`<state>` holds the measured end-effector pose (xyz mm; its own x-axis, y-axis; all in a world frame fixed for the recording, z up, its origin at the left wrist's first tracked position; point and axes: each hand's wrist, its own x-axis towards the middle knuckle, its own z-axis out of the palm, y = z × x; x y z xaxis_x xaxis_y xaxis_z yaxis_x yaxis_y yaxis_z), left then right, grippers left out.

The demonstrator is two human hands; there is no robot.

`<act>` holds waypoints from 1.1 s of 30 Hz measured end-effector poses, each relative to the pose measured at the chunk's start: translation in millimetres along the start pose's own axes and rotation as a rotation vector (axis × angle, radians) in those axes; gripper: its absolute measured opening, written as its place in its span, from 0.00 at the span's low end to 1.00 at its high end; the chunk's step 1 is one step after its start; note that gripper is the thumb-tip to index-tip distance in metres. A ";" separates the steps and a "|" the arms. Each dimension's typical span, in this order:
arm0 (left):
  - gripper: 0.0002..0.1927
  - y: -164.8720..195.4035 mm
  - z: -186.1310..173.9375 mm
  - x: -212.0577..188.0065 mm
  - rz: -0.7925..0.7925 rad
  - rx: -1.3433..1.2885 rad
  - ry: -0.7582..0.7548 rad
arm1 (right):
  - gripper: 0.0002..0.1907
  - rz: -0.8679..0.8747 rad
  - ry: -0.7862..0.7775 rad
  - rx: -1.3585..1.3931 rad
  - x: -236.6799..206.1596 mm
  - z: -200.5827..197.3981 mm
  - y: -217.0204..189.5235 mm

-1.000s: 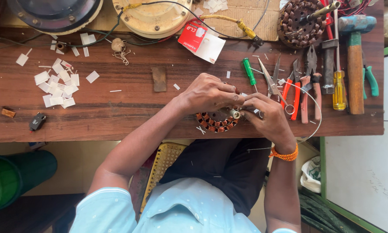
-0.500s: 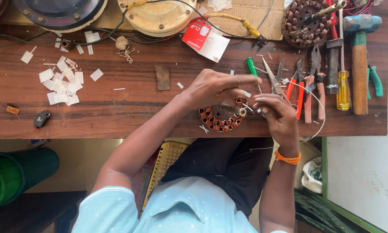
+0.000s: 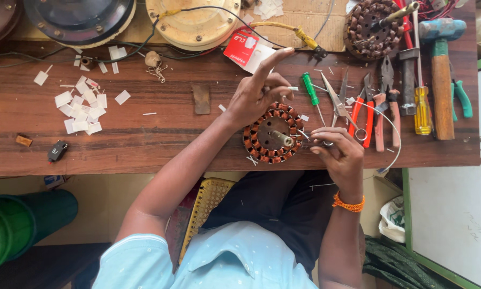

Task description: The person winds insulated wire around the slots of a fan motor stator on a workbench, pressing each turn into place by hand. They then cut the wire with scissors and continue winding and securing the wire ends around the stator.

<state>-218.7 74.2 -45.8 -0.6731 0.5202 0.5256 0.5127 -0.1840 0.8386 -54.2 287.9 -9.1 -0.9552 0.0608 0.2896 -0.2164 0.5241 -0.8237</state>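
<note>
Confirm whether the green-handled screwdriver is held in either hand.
No: the green-handled screwdriver lies on the bench beside the left hand, untouched by the right hand.

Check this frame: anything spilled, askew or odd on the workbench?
Small white paper slips lie scattered loosely at the bench's left. A thin wire loops over the front edge beside the right hand. Nothing looks damaged.

Left hand [image 3: 259,93] raised, forefinger extended; right hand [image 3: 339,152] loosely curled.
</note>
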 end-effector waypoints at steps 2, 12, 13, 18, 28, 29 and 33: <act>0.39 3.3 0.5 -0.2 0.006 0.002 -0.050 | 0.11 -0.034 0.014 -0.025 -0.9 2.3 -3.3; 0.33 6.0 1.8 5.9 -0.171 -0.127 -0.094 | 0.06 0.074 0.061 0.194 6.8 6.6 9.6; 0.30 4.5 2.6 6.8 -0.156 -0.122 -0.109 | 0.06 0.100 0.076 0.198 9.7 6.7 10.3; 0.26 2.2 3.3 5.8 -0.169 -0.155 -0.101 | 0.07 -0.088 -0.098 0.003 26.7 4.2 7.8; 0.32 2.8 1.2 6.8 -0.122 -0.136 -0.110 | 0.08 0.033 0.046 0.436 21.0 17.7 46.4; 0.32 2.9 0.9 6.5 -0.144 -0.136 -0.120 | 0.08 0.035 0.039 0.407 18.2 18.7 50.3; 0.34 4.8 0.1 6.7 -0.170 -0.142 -0.138 | 0.10 -0.012 0.063 0.279 10.7 19.5 58.7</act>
<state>-220.8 76.9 -38.3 -0.6591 0.6609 0.3588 0.3116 -0.1942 0.9302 -81.1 302.7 -63.9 -0.9396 0.1136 0.3228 -0.2831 0.2719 -0.9197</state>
